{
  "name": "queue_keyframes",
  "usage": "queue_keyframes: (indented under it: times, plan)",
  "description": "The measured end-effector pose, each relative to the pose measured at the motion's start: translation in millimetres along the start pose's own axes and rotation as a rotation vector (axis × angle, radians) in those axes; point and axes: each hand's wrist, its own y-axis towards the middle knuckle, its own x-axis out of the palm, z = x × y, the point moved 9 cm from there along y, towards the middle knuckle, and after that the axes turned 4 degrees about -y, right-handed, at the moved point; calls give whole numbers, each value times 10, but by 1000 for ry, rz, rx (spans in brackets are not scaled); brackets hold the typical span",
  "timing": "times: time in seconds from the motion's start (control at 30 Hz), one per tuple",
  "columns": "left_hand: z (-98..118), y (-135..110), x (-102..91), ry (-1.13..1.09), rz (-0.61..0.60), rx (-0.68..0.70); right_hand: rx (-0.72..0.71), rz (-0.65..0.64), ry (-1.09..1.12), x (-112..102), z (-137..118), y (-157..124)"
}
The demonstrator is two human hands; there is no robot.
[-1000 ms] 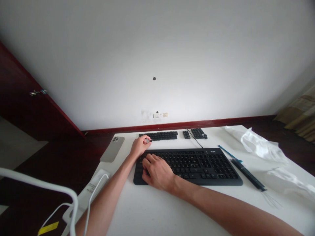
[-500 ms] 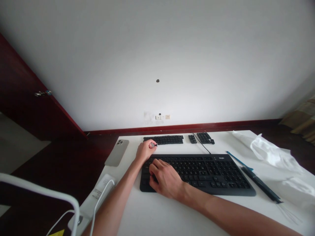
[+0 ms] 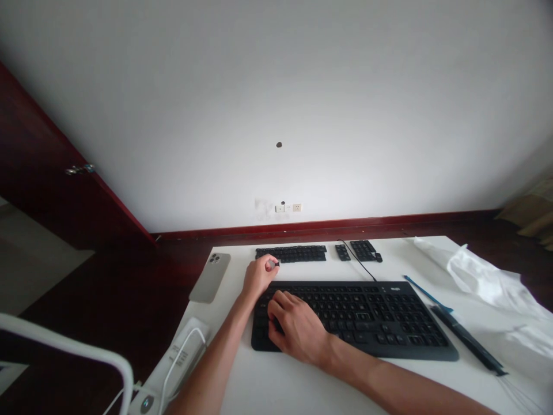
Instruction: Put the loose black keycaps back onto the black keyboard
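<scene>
Curling a right hand (image 3: 298,327) over the left end of a long black keyboard (image 3: 415,323), a person works at a white rectangular table (image 3: 268,386). The right fingers are bent inward, their tips hidden against the keys — whether they have hold of anything, one cannot tell. Beyond the keyboard, the left hand (image 3: 258,276) has thumb and forefinger pinched nearly closed on a small dark piece (image 3: 277,264), just beside rows of loose black keycaps (image 3: 302,253) along the far edge. More black keycaps (image 3: 363,250) sit farther right on that edge, near a thin black cable (image 3: 363,266) leading from the keyboard. A grey smartphone (image 3: 210,278) lies by the far left corner; a white power strip (image 3: 184,349) follows the left edge. Toward the right edge — a slender blue tool (image 3: 425,291), a black-handled tool (image 3: 469,340) with thin wires and a crumpled white plastic bag (image 3: 484,282).
</scene>
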Motion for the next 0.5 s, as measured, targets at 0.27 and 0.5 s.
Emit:
queue_keyframes:
  times: [0.27, 0.5]
  plan:
    - [-20, 9, 12, 10, -19, -1, -10, 9, -16, -17, 3, 8]
    - [0, 0, 4, 10, -34, -2, -15, 26, -18, -44, -12, -3]
